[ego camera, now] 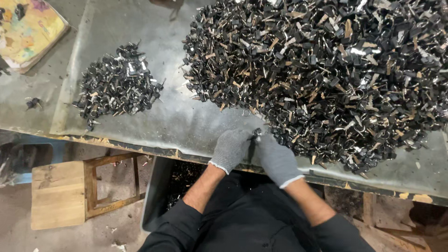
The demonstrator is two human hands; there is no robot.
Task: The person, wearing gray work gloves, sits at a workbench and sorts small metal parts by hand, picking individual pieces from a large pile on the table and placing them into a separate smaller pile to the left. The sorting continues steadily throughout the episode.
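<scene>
Toward the table's [186, 126] left edge lies the small heap of finished clips [117, 86]. At the near edge my left hand [230, 148] and right hand [276, 158], both gloved, pinch one small black clip [255, 135] between their fingertips. To the right, filling the far right corner, spreads the large heap of clips [326, 70]; judging by it, most of my work remains.
</scene>
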